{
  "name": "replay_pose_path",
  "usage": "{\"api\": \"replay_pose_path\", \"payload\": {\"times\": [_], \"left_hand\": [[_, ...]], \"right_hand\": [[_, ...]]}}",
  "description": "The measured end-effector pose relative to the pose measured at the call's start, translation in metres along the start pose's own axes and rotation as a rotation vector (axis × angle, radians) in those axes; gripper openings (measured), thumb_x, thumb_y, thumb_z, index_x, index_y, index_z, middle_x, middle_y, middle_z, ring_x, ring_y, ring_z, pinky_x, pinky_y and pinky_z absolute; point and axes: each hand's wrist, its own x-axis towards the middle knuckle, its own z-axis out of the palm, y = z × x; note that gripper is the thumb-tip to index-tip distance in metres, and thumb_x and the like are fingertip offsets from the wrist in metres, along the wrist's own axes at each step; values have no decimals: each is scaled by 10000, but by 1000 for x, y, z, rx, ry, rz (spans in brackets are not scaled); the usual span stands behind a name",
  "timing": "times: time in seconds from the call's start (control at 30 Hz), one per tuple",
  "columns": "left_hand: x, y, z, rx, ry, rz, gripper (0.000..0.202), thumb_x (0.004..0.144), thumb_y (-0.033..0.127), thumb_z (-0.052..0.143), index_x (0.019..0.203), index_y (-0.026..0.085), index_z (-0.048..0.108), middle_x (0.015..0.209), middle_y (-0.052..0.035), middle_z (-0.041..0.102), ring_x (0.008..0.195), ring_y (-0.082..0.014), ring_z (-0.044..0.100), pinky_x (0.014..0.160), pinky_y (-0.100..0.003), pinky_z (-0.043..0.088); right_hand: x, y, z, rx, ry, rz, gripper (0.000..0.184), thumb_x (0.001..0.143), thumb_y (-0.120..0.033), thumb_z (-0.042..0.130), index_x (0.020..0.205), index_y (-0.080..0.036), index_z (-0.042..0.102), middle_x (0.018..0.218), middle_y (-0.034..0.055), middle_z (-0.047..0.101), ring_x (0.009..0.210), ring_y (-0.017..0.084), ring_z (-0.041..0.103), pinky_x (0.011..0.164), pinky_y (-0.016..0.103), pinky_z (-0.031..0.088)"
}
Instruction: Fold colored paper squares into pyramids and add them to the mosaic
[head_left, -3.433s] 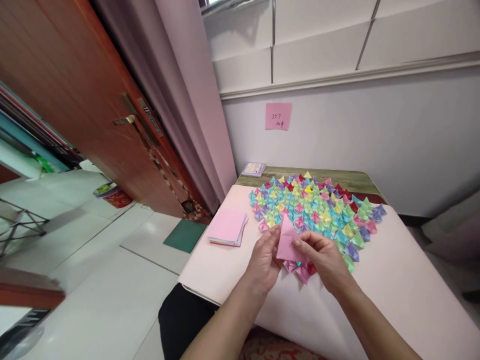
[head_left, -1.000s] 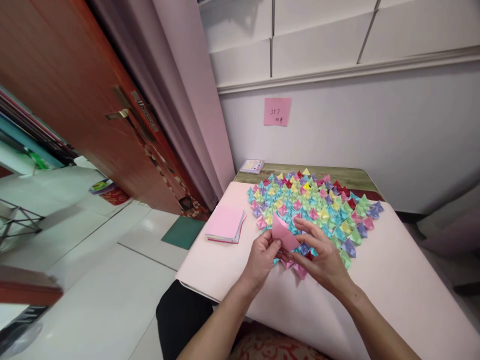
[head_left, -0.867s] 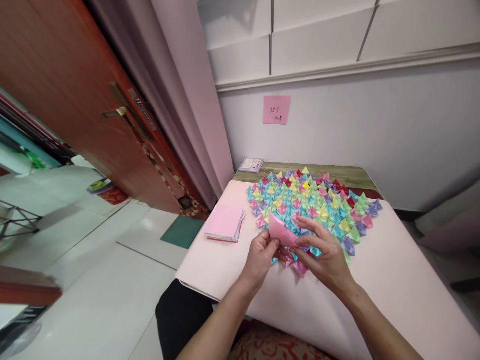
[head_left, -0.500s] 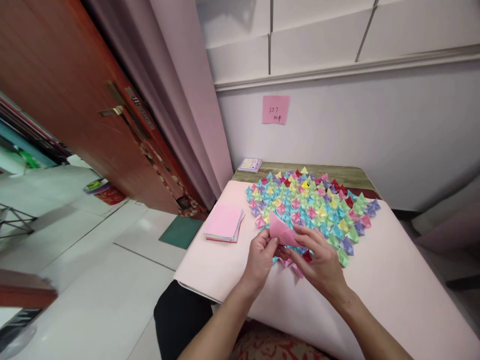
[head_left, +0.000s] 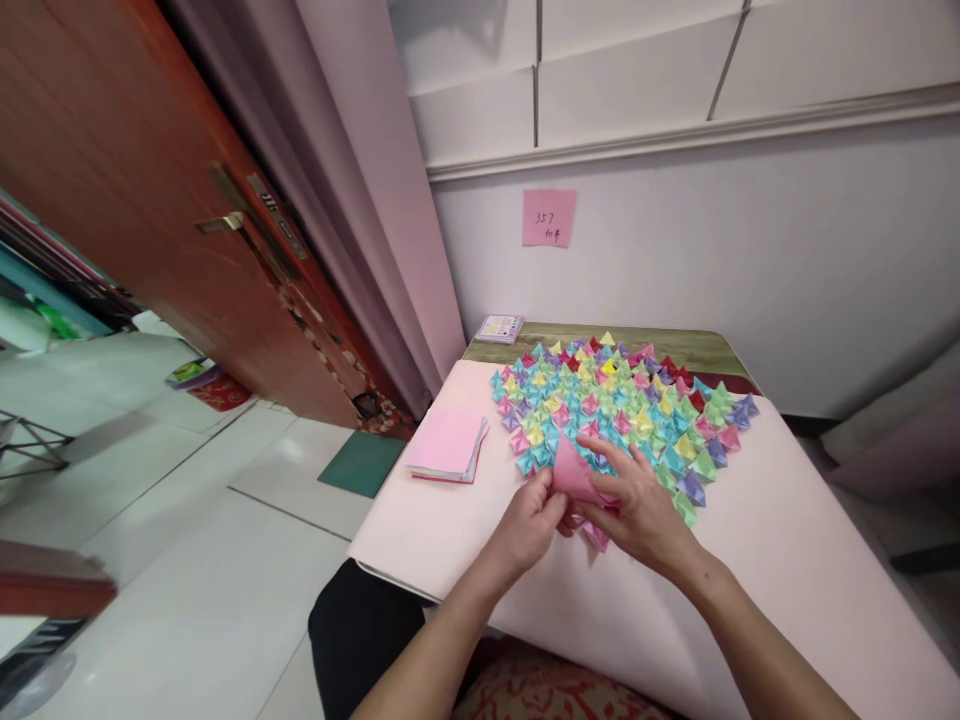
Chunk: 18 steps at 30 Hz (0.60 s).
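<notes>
- Our left hand (head_left: 531, 515): grip pinching the pink paper (head_left: 573, 474) at lower left.
- Our right hand (head_left: 637, 508): fingers spread, touching its right side; whether pinching, we cannot tell.
- We hold it above the worktop (head_left: 787, 540).

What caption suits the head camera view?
Left hand and right hand holding folded pink paper over colorful origami pieces.

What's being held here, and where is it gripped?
A folded pink paper: the left hand pinches its lower left edge; the right hand touches its right side.
</notes>
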Motion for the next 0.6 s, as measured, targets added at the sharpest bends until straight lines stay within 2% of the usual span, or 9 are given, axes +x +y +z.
{"api": "replay_pose_path", "payload": {"times": [0.17, 0.27, 0.37, 0.47, 0.53, 0.6], "left_hand": [[-3, 0, 2, 582, 108, 118, 98, 813, 169, 536, 907, 181, 564, 835, -48, 643, 742, -191, 589, 682, -303, 446], [-4, 0, 4, 696, 142, 194, 190, 798, 104, 506, 946, 185, 593, 917, -82, 672, 827, -223, 614, 739, -322, 457], [-4, -1, 5, 612, 144, 224, 223, 798, 110, 515, 969, 195, 630, 924, -76, 691, 849, -226, 633, 761, -327, 477], [-4, 0, 4, 408, 137, 181, 136, 833, 203, 541, 890, 182, 663, 772, -53, 685, 703, -197, 631, 664, -304, 488], [-3, 2, 4, 180, 112, 92, 237, 872, 332, 542, 782, 153, 668, 646, -48, 649, 571, -170, 601, 571, -284, 480], [-2, 6, 4, -79, 83, -4, 387, 881, 457, 538, 742, 123, 676, 604, -62, 646, 504, -154, 588, 522, -274, 480]], "right_hand": [[3, -12, 4, -33, 68, -14, 208, 886, -288, 618, 692, -224, 651, 1354, 98, 590, 1233, 318, 561, 1082, 687, 246], [7, -23, 4, -66, 114, -16, 204, 873, -256, 618, 673, -222, 637, 1321, 92, 615, 1242, 323, 551, 1093, 683, 214], [11, -33, -1, -96, 156, -3, 178, 865, -254, 634, 689, -224, 633, 1311, 81, 623, 1253, 339, 541, 1103, 702, 156], [14, -37, -12, -35, 235, 10, 58, 836, -311, 692, 853, -257, 679, 1319, 75, 617, 1238, 334, 557, 1129, 685, 141], [14, -35, -22, 111, 299, 73, 308, 796, -383, 738, 1079, -286, 665, 1348, 88, 593, 1244, 323, 553, 1139, 629, 230], [14, -30, -28, 330, 342, 217, 569, 756, -448, 768, 1270, -289, 581, 1380, 105, 565, 1267, 315, 534, 1098, 542, 370]]}}
